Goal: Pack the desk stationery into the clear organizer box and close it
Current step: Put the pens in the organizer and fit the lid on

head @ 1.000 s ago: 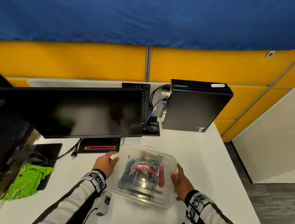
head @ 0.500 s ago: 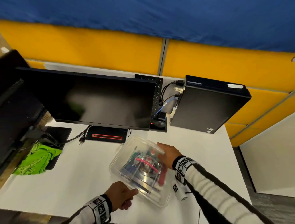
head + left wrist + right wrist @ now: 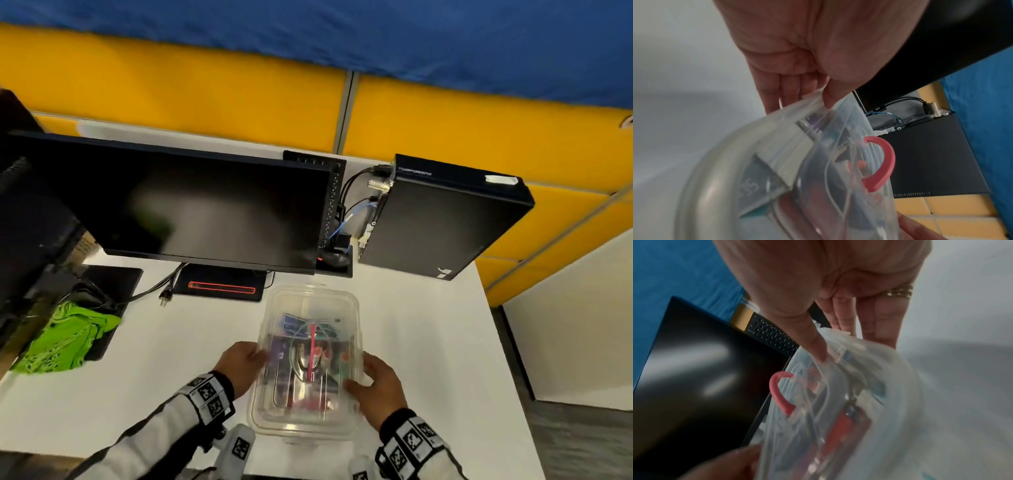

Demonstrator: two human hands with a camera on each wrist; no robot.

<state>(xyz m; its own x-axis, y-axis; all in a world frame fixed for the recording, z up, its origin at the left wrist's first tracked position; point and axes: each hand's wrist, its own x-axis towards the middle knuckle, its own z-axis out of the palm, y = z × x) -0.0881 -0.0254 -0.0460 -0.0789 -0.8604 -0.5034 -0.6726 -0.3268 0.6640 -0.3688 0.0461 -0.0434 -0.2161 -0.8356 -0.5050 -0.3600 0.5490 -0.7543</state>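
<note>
The clear organizer box [image 3: 308,363] stands lengthwise on the white desk [image 3: 428,342] with its clear lid on and a pink handle [image 3: 312,353] on top. Stationery shows through its walls: red, purple and teal items. My left hand [image 3: 245,365] holds the box's left side, thumb on the lid edge [image 3: 826,97] and fingers [image 3: 783,91] under the rim. My right hand [image 3: 375,383] holds the right side the same way, thumb [image 3: 816,344] on the lid. The pink handle [image 3: 882,164] [image 3: 780,392] shows in both wrist views.
A black monitor [image 3: 205,209] stands just behind the box, its base [image 3: 219,286] on the desk. A black computer case [image 3: 442,219] stands at the back right. A green cloth [image 3: 65,339] lies at the left. The desk's right edge drops to grey floor.
The box has turned from a diagonal to lengthwise and come closer to me. My hands shifted from its near-left and far-right corners to its left and right sides.
</note>
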